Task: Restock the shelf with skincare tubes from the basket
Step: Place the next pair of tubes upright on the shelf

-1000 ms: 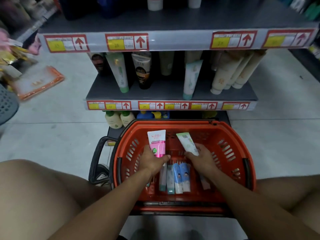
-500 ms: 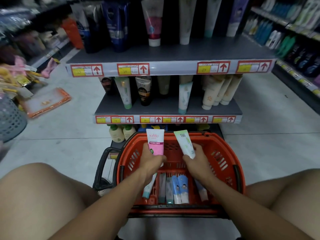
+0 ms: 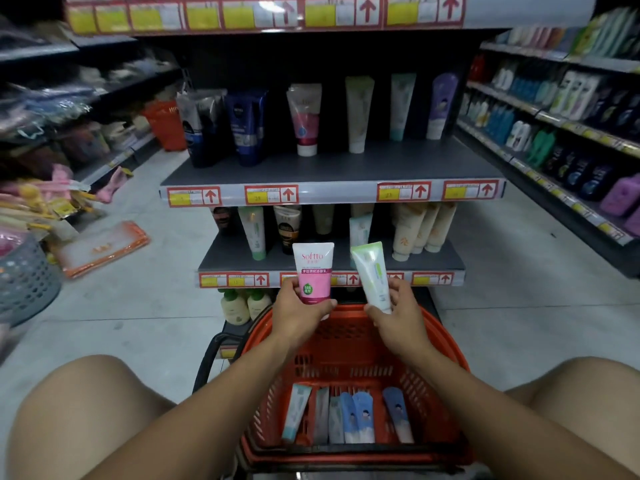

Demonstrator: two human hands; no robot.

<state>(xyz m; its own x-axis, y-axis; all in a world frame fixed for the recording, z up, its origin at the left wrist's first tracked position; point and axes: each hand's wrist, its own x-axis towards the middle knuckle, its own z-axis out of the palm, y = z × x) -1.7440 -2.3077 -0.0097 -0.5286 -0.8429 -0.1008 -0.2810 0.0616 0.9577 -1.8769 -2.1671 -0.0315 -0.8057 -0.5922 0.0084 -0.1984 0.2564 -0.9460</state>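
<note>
Head view: above the orange basket [image 3: 446,344], the left hand [image 3: 301,311] grips a pink tube [image 3: 312,271] and the right hand [image 3: 398,311] a green-striped tube [image 3: 372,275]. Transfer step; next, each likely needs standing on the shelf [image 3: 329,261] beyond the basket.

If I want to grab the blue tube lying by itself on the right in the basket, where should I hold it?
Probably pinch the blue tube across its middle, coming straight down from above. It lies flat on the floor of the orange basket, with gaps on both long sides, so fingers should fit around it. Its wider crimped end points toward the shelf.
</note>
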